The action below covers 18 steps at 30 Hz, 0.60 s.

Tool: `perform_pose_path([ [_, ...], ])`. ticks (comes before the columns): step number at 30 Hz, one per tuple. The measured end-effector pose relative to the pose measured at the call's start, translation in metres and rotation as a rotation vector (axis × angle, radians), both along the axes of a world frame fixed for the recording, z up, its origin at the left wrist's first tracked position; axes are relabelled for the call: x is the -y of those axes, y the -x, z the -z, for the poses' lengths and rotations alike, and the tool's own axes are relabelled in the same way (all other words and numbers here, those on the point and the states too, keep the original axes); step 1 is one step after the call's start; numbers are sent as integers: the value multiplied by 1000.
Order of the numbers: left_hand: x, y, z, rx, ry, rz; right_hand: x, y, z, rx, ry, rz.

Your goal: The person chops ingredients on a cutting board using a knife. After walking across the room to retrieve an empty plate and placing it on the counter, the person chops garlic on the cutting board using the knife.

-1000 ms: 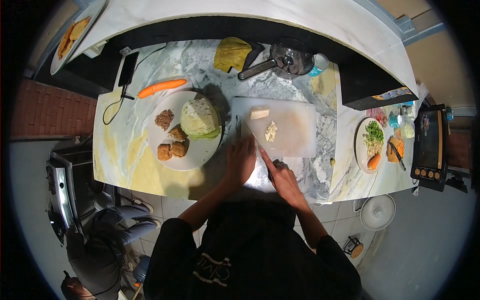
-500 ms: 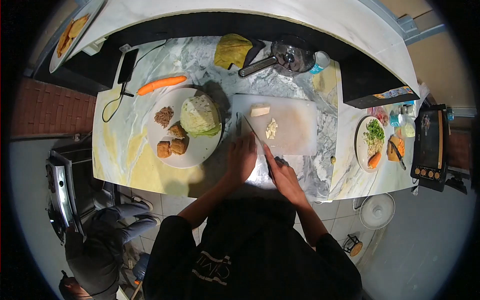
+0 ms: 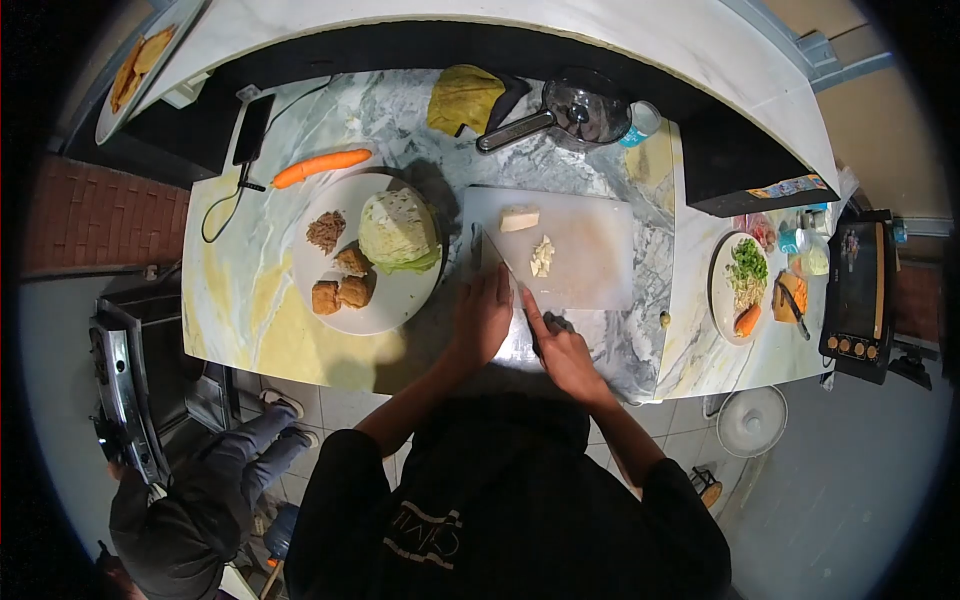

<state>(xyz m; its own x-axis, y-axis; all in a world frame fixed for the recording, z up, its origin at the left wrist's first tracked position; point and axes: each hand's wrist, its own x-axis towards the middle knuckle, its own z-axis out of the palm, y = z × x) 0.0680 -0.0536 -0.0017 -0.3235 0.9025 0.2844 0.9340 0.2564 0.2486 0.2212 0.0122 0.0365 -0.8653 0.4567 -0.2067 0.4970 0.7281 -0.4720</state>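
Observation:
My right hand point(image 3: 566, 352) grips a kitchen knife point(image 3: 503, 258) by its handle, index finger stretched along the top. The blade points up and left across the lower left of the white cutting board point(image 3: 590, 280). Against the left side of the blade, my left hand point(image 3: 484, 318) has its fingers drawn together; whatever is under the fingertips is hidden. On the board beyond the knife lie a pale block point(image 3: 519, 218) and a small heap of chopped pale pieces point(image 3: 542, 257).
A plate point(image 3: 385, 318) left of the board carries cabbage point(image 3: 395, 230), browned chunks and shredded brown food. Behind it lies a carrot point(image 3: 320, 168). A pan point(image 3: 585, 112) and a can point(image 3: 641, 122) stand at the back. Another person point(image 3: 190, 525) is at the stove, lower left.
The knife's blade has shifted slightly left at its tip, with both hands nearly in the same place. The other person at the left has leaned and moved a little.

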Motion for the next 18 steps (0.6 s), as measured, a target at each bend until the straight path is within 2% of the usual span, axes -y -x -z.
perform_pose_path([
  [5,0,-4,-6,11,69,-16,0,-2,-3,21,-21,-12],
  [7,-1,-3,-8,2,89,-27,-1,-1,-9,146,46,4],
  [10,0,-2,-7,-33,78,-9,0,-6,-11,-21,-46,-18],
  [18,2,-2,-4,46,148,4,-4,4,-14,8,-104,30],
])
